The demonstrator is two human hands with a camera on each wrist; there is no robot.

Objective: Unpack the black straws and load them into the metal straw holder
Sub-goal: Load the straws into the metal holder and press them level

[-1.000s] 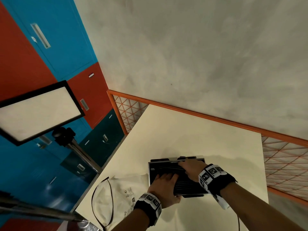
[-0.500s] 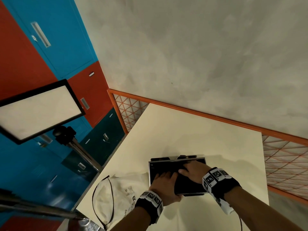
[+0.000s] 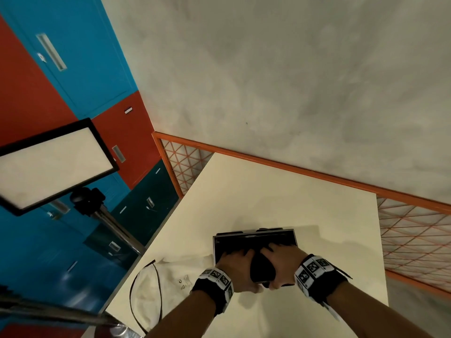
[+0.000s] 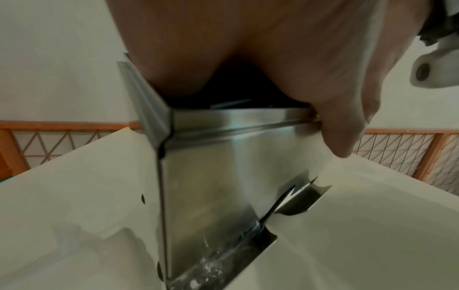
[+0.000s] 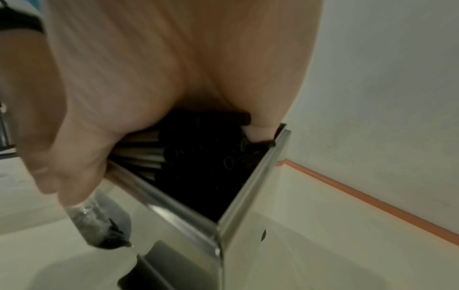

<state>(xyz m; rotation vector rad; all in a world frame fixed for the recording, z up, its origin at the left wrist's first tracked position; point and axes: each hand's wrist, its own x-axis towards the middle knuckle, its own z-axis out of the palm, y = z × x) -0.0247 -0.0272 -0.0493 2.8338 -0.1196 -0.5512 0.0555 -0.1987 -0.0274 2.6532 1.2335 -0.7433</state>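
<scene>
Many black straws (image 5: 198,157) are packed lengthwise inside the metal straw holder (image 3: 253,239), which is set on the cream table (image 3: 268,191) near its front edge. Both hands are laid over the open top, presumably so the bundle is pressed down level. The left hand (image 3: 235,267) is spread flat, its thumb hooked over the near rim. The right hand (image 3: 280,261) is also pressed in; its thumb seems to pinch a clear wrapper (image 5: 97,225) against the wall, though this is blurred. A white bag (image 3: 156,286) is left just beside the holder.
</scene>
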